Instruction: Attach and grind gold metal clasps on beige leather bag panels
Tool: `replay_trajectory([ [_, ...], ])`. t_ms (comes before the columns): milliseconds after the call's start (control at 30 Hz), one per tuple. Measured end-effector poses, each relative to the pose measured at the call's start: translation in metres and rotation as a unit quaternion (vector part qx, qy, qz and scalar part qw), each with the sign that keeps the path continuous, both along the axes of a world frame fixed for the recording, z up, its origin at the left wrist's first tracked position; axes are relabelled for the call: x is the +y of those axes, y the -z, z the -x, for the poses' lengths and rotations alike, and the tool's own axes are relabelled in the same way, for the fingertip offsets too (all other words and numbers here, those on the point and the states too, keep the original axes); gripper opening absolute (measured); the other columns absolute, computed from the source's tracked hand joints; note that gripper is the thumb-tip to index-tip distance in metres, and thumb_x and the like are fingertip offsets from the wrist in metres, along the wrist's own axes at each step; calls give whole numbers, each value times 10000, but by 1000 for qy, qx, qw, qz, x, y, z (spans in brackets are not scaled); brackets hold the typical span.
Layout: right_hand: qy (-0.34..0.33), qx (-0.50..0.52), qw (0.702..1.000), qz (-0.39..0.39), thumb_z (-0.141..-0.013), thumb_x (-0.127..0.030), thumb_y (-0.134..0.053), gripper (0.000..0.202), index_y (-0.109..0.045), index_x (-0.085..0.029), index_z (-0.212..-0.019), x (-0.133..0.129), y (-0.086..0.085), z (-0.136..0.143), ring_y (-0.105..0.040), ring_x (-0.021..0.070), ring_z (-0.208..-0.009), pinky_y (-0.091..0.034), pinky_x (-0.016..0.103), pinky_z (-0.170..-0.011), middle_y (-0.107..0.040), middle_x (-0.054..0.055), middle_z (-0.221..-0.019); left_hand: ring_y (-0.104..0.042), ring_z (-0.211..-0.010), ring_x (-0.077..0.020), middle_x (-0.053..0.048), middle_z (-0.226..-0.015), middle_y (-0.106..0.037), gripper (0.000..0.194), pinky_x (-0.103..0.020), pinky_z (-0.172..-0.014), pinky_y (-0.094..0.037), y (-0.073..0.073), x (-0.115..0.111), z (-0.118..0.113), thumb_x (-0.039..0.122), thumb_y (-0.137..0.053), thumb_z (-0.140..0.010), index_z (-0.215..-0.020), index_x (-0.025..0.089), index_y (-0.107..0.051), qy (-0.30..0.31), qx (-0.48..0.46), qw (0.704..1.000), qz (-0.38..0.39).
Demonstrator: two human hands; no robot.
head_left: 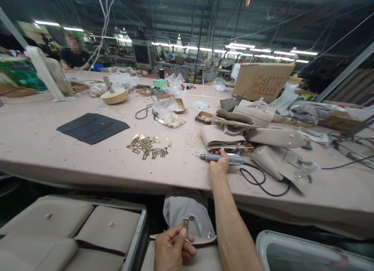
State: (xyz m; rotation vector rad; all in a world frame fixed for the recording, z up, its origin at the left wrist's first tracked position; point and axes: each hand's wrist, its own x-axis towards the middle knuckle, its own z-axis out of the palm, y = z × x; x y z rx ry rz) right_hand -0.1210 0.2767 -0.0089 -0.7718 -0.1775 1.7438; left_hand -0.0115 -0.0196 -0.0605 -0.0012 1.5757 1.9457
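Observation:
My left hand (171, 247) is closed, pinching a small gold-toned metal plate (186, 223) upright between thumb and fingers. It is just above the edge of a beige bag (147, 259) in front of me. My right hand (220, 165) reaches out over the table and is wrapped round a grey electric screwdriver (209, 157). The screwdriver's tip points left, and a black cord trails from its back end. Left of that tip lies a loose heap of flat metal plates (146, 145). Tiny brass-coloured screws (194, 140) are scattered beside the stacked beige bags (223, 136).
A dark flat sheet (93, 127) lies on the pale table (96, 162). Behind are a small box of screws (203, 117), a tape roll (114, 97), a fan (48, 74) and a carton (261, 82). Below stand a crate of beige bags (142, 224) and a grey tub (263, 236). A person (74, 54) sits far left.

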Motion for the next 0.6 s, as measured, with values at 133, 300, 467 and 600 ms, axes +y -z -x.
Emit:
replay_trajectory([
  [133, 7, -3, 1000, 6, -810, -68, -741, 266, -502, -182, -820, 0, -2, 0, -538, 93, -550, -581, 266, -598, -560, -69, -687, -634, -422, -157, -95, -585, -716, 597, -195, -411, -490, -2, 1, 0, 681, -846, -667, -720, 92, -768, -6, -1, 1000, 3],
  [300, 3, -4, 1000, 4, -816, -75, -744, 262, -506, -184, -824, -1, -2, -1, -539, 90, -547, -588, 269, -615, -562, -71, -692, -627, -415, -148, -93, -581, -715, 585, -187, -409, -475, 0, 0, 0, 669, -853, -669, -711, 92, -768, -9, -3, 1000, -9],
  [467, 4, -9, 1000, 8, -820, -80, -744, 258, -508, -184, -831, -2, -3, -1, -535, 90, -545, -590, 273, -616, -571, -69, -704, -620, -408, -153, -88, -550, -705, 589, -203, -421, -499, 1, 0, 0, 684, -846, -666, -714, 102, -769, -11, -2, 1000, -3],
  [600, 1, -10, 1000, 3, -836, -73, -723, 245, -505, -185, -838, -1, -4, -2, -536, 89, -556, -585, 270, -617, -567, -67, -713, -620, -407, -149, -97, -559, -710, 602, -193, -412, -493, -1, 1, -1, 689, -846, -662, -711, 94, -768, -11, -1, 1000, -3],
])
